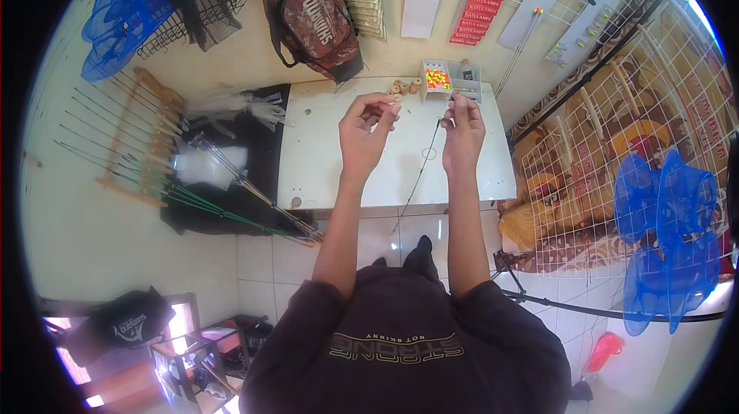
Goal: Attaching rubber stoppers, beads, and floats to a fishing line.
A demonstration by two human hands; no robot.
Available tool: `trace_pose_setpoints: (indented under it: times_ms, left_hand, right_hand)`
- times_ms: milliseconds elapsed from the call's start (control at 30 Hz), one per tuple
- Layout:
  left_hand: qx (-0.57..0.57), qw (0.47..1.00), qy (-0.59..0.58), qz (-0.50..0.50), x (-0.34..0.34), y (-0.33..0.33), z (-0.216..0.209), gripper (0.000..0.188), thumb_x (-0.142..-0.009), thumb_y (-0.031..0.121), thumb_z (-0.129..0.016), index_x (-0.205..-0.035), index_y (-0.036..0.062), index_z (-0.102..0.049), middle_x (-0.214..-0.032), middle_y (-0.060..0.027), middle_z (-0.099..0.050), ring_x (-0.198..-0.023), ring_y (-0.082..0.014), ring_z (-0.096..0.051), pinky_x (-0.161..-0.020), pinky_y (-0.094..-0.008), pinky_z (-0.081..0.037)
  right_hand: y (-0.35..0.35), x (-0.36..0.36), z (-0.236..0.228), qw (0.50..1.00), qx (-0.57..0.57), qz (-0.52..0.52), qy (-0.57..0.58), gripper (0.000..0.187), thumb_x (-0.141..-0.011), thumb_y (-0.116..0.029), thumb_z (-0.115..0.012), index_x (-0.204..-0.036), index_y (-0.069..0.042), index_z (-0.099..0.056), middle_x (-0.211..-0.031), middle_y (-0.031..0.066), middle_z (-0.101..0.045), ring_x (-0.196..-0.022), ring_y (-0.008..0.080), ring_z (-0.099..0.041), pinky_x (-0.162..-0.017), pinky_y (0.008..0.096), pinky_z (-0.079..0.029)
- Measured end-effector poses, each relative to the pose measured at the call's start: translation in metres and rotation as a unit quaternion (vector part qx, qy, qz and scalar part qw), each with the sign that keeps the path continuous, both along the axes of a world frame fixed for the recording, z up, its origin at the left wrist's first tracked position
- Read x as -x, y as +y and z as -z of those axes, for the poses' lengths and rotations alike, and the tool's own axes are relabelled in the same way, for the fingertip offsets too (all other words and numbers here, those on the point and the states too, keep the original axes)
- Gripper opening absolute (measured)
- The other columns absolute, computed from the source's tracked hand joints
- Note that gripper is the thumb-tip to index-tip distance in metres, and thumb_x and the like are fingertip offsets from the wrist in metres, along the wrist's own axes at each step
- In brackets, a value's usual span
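Note:
Above the white table [323,160], my left hand [363,137] is raised with thumb and index finger pinched together. A tiny pale thing shows at those fingertips, too small to name. My right hand [464,137] is level with it, a short gap to the right, its fingers also closed in a pinch. From its curled fingers a thin dark rod [419,171] slants down to the left past the table's front edge. A small ring or loop of line shows around the middle of the rod. Something small and dark pokes out at the right fingertips; its kind is unclear.
Behind my hands stand several tan spools [405,87] and a grey compartment box [451,92] with bright red and yellow pieces. Thin rods in a wooden rack [146,137] are on the left. A wire grid [616,144] with blue nets [666,237] is on the right.

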State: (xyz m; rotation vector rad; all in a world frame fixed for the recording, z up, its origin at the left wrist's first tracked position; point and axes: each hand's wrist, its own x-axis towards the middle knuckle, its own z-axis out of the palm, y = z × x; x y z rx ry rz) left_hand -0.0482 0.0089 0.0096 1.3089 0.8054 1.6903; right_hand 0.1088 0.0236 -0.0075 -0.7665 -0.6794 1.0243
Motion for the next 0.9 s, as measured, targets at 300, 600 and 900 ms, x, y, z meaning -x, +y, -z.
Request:
trace_pose_setpoints:
  times_ms: [300,600,900]
  left_hand:
    - [-0.013,1.000,0.017,0.019,-0.015,-0.003,0.006,0.017,-0.086,0.002,-0.065,-0.101,-0.0005,-0.057,-0.084,-0.0055,-0.060,-0.074,-0.0115,-0.060,-0.060,-0.0229,-0.048]
    - [-0.001,0.999,-0.003,0.035,-0.016,-0.008,0.001,0.022,-0.085,0.003,-0.066,-0.105,-0.0004,-0.056,-0.086,-0.0063,-0.059,-0.076,-0.0125,-0.061,-0.062,-0.0236,-0.050]
    - [0.001,0.998,-0.020,0.060,-0.019,-0.014,0.000,0.041,-0.079,-0.007,-0.067,-0.115,-0.0009,-0.050,-0.107,-0.0123,-0.057,-0.085,-0.0153,-0.062,-0.070,-0.0256,-0.052]
  right_hand:
    - [-0.030,0.026,-0.021,0.991,0.000,0.111,-0.070,0.022,-0.098,-0.025,-0.048,-0.104,-0.004,-0.042,-0.065,0.0074,-0.060,-0.061,0.0115,-0.054,-0.061,0.0244,-0.042]
    - [-0.037,0.037,-0.015,0.987,0.018,0.089,-0.134,0.025,-0.101,-0.029,-0.041,-0.106,-0.004,-0.039,-0.051,0.0010,-0.046,-0.046,0.0065,-0.043,-0.047,0.0212,-0.031]
    - [-0.025,0.043,-0.010,0.987,-0.030,0.062,-0.146,0.026,-0.100,-0.029,-0.046,-0.106,-0.004,-0.042,-0.055,0.0014,-0.049,-0.050,0.0051,-0.043,-0.049,0.0203,-0.033]
